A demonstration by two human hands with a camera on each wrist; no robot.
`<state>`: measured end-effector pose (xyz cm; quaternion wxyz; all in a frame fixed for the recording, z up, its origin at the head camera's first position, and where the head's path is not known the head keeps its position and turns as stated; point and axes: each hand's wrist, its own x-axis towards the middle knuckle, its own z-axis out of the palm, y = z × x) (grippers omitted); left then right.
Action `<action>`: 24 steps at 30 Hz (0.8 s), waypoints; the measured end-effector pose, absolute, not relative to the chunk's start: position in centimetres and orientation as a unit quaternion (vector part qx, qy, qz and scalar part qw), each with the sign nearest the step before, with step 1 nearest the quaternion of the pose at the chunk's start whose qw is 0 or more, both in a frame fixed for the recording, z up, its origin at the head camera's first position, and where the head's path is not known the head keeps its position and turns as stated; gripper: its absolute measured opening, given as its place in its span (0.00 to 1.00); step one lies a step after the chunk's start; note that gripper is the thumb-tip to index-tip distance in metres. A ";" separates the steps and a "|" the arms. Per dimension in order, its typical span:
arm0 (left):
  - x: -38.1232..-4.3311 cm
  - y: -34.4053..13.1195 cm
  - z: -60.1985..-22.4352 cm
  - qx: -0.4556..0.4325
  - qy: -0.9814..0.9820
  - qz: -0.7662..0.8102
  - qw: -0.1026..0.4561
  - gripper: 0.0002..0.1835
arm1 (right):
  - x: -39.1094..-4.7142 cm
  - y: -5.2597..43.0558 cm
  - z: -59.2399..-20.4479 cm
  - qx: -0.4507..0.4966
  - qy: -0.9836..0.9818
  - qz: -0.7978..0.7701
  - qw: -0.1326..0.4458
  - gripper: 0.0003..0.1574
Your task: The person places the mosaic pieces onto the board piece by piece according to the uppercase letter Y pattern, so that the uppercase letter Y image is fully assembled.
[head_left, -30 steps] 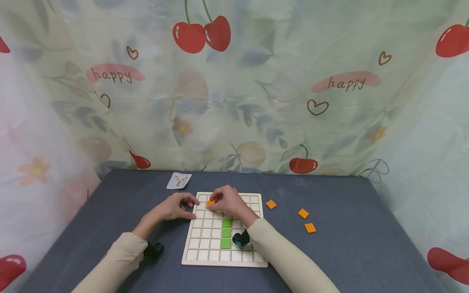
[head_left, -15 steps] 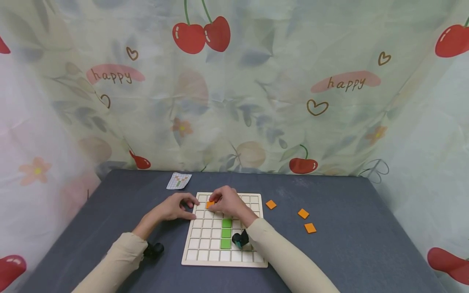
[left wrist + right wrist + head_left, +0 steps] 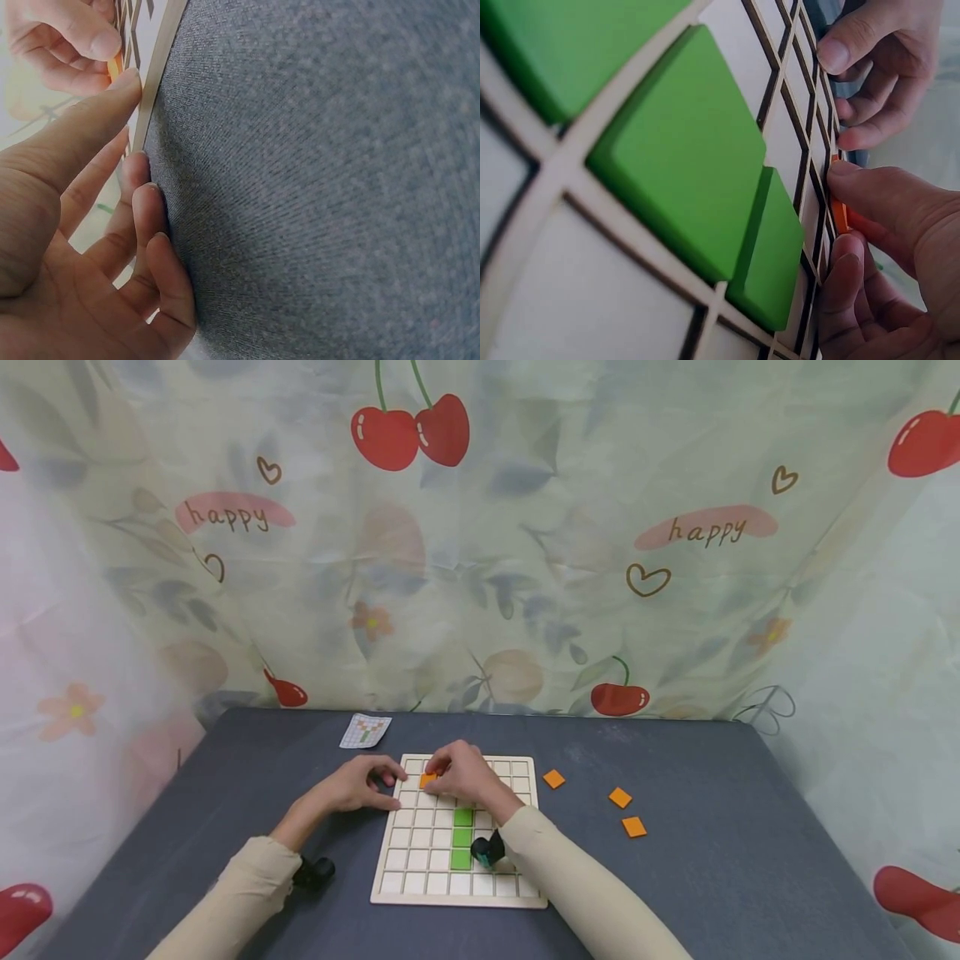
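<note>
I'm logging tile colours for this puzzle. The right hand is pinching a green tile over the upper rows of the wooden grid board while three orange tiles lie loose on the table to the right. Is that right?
Not quite: the tile pinched by the right hand is orange, not green, as the head view shows. It is indeed over the upper rows of the wooden grid board, and three orange tiles do lie loose on the table.

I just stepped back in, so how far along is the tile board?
Done: three green tiles sit in a column in the wooden grid board. In hand: the right hand pinches an orange tile over a far-left cell; the left hand steadies the board's edge. Left: three orange tiles lie loose on the table.
</note>
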<state>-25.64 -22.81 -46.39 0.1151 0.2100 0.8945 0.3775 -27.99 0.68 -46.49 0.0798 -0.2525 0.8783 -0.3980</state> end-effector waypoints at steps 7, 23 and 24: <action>-25.7 -23.0 -46.4 0.206 0.895 0.376 0.120 0.19 | -28.1 0.8 -46.6 -0.247 0.877 -0.403 0.089 0.11; -25.8 -22.8 -46.4 0.197 0.900 0.371 0.118 0.20 | -28.1 5.6 -45.4 -0.309 0.804 -0.492 0.126 0.17; -25.7 -22.9 -46.4 0.198 0.899 0.372 0.118 0.20 | -28.0 6.1 -45.2 -0.313 0.801 -0.495 0.125 0.17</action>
